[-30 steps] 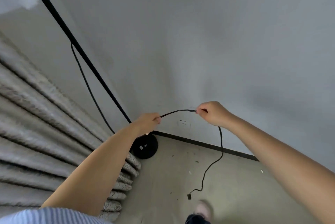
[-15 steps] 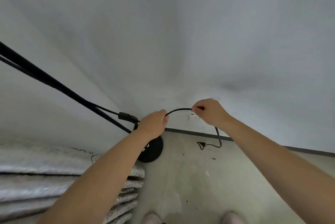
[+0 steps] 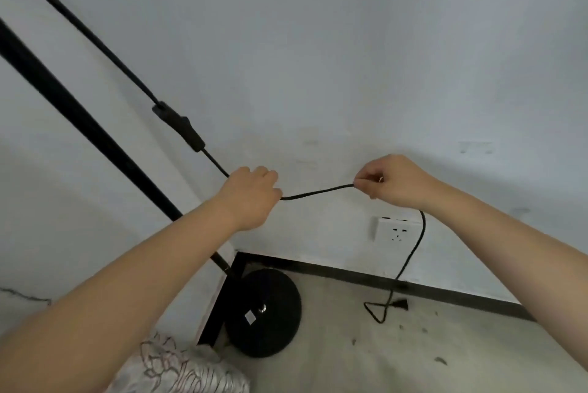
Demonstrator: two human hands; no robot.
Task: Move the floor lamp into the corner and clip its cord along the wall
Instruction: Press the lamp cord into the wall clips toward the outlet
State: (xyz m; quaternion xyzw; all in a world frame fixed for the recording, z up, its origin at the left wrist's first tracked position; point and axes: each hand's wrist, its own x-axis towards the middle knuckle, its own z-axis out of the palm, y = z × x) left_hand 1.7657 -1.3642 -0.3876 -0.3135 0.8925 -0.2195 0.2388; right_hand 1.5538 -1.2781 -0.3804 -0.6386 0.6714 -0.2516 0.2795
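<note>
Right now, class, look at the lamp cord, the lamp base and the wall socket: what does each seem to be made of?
Lamp cord: flexible black rubber or plastic sheathing, matte; it sags and bends between the hands.
Lamp base: a round black disc, likely painted metal, matte with a faint sheen; the look leaves it open.
Wall socket: smooth white plastic, a flat moulded plate.

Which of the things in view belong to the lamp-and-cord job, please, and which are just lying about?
Job:
lamp base
lamp pole
cord, held by left hand and right hand
inline switch
plug
wall outlet

Lying about:
patterned fabric
</note>
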